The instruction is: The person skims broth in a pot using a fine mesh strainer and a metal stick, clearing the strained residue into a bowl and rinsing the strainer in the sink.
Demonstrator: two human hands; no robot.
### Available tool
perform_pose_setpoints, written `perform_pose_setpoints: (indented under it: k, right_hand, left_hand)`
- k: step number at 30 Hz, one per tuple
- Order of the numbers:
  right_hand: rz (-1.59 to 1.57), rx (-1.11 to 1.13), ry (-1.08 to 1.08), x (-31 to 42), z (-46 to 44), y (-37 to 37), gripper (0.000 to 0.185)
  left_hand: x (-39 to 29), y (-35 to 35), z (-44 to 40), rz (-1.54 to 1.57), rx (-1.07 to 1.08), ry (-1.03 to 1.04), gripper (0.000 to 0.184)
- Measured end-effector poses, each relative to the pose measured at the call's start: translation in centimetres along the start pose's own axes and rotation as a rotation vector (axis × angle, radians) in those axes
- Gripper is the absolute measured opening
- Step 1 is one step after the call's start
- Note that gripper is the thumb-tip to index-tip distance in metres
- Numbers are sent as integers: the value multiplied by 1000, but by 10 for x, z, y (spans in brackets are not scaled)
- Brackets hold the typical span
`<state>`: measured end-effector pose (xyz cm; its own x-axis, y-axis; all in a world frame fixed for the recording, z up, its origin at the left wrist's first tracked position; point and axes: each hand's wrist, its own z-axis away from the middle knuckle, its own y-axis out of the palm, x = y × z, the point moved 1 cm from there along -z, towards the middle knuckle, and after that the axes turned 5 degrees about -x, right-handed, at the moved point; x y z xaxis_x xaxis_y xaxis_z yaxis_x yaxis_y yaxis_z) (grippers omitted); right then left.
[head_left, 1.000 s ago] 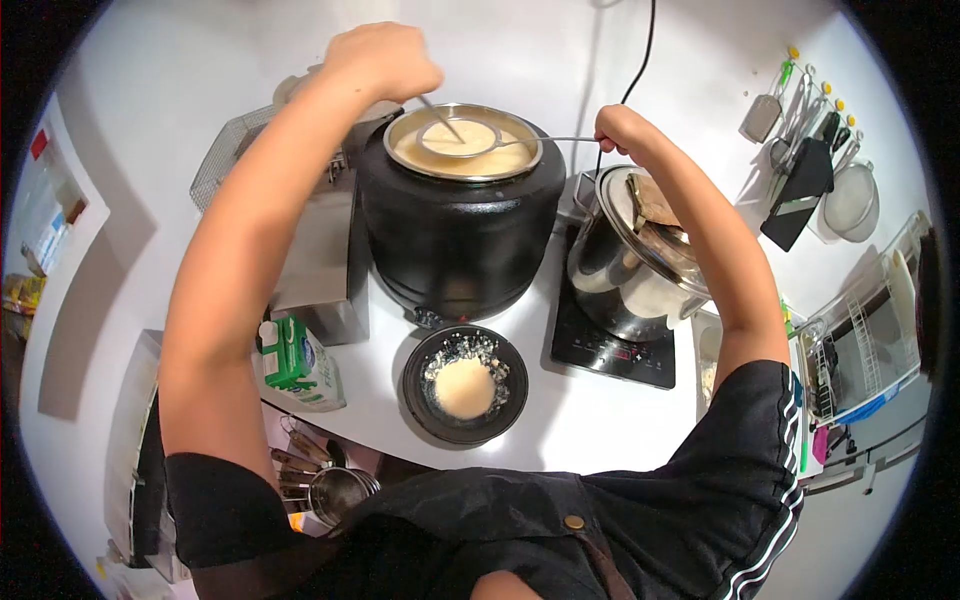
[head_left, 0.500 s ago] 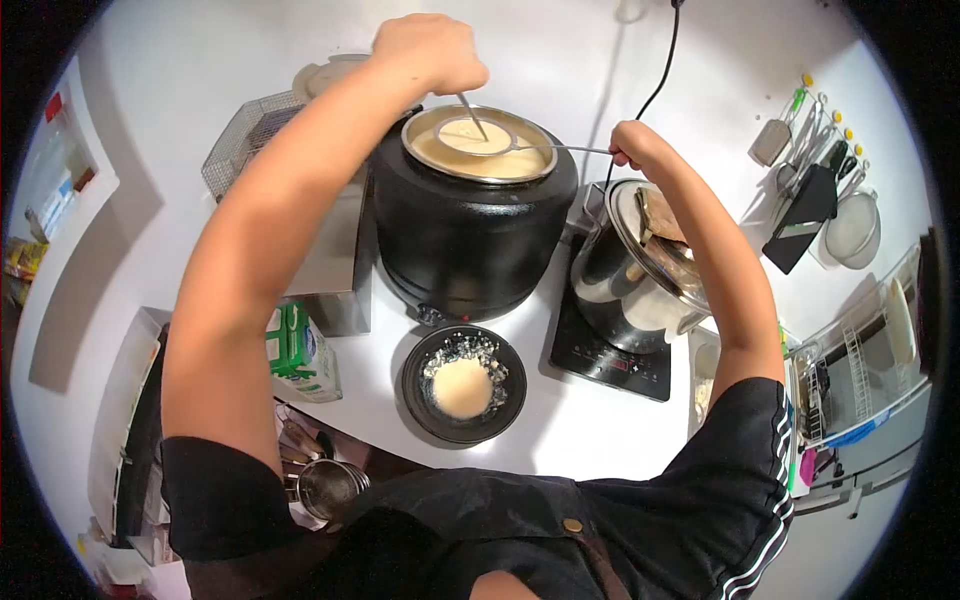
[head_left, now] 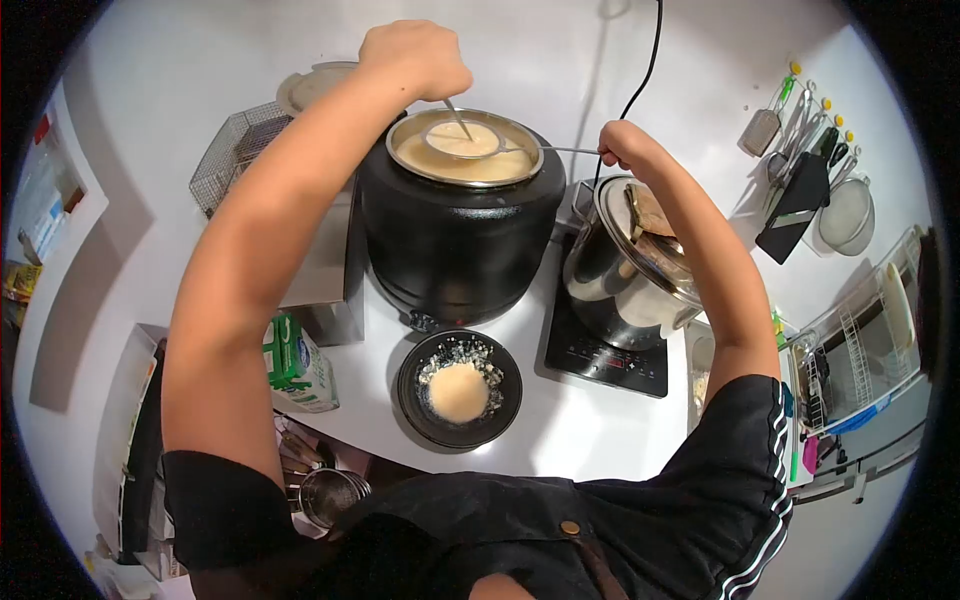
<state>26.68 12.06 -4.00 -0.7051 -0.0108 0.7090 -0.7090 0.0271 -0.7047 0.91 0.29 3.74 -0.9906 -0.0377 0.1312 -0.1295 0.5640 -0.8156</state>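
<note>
A metal utensil [head_left: 457, 117] is in my left hand [head_left: 417, 60], its lower end in the pale liquid inside a round strainer [head_left: 463, 139]. The fingers of my right hand [head_left: 623, 145] are closed around the strainer's long thin handle. The strainer sits over the open mouth of a big black pot [head_left: 462, 250], which holds creamy yellowish liquid [head_left: 470, 170]. Below the pot on the white counter, a black bowl [head_left: 410, 400] contains the same coloured liquid with white crumbs around it. The tip of the utensil is hidden in the liquid.
At the right, a lidded steel pot [head_left: 610, 285] stands on a black induction cooker [head_left: 610, 365]. A green and white carton [head_left: 300, 365] is at the left, near a wire basket [head_left: 235, 150]. Utensils [head_left: 800, 180] hang on the right wall; a dish rack [head_left: 860, 350] is below them.
Compared with the earlier frames, the view has shifted slightly. My left hand and the utensil have changed position a little over the strainer. My right hand still holds the handle.
</note>
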Motion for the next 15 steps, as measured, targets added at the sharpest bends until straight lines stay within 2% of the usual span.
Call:
perform_pose_setpoints:
  k: [4,6,7,9,13,15]
  right_hand:
    - [12,26,-38,1,6,-9,11]
    - [17,3,-41,2,9,-10,12]
    - [-4,8,-42,1,8,-11,12]
    - [19,19,-42,3,9,-12,13]
    - [-40,5,-31,4,10,-6,12]
    - [-42,5,-43,4,10,-7,12]
  left_hand:
    - [17,3,-8,-18,-125,-21,21]
    - [24,-8,-9,-16,225,-20,21]
    - [22,-7,-8,-17,227,-20,21]
    - [17,-8,-4,126,174,67,22]
    - [-2,-2,-4,115,81,63,22]
    - [-4,6,-12,61,-164,9,22]
